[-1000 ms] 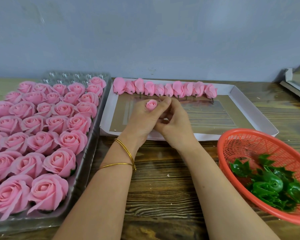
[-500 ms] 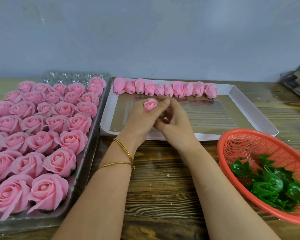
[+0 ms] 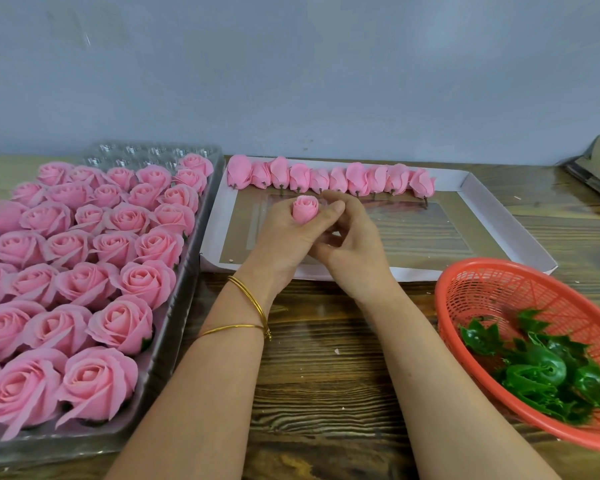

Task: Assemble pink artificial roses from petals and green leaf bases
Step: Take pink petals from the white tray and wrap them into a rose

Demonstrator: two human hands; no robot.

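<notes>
My left hand (image 3: 284,237) grips a small pink rose bud (image 3: 305,209) upright between thumb and fingers, above the near part of the white cardboard tray (image 3: 520,233). My right hand (image 3: 354,251) sits against the left hand from the right, its fingers curled in under the bud; what they hold is hidden. A row of several pink petal buds (image 3: 329,178) on short stems lies along the tray's far edge. Green leaf bases (image 3: 541,372) lie heaped in the orange basket (image 3: 465,296) at the right.
A clear plastic tray (image 3: 174,327) at the left holds several finished pink roses (image 3: 84,271) in rows. The wooden table (image 3: 326,375) shows between my forearms. A grey wall stands behind. Dark flat items (image 3: 596,168) lie at the far right edge.
The bud stands higher out of my left hand and has turned slightly. Both hands stay in nearly the same place over the white tray.
</notes>
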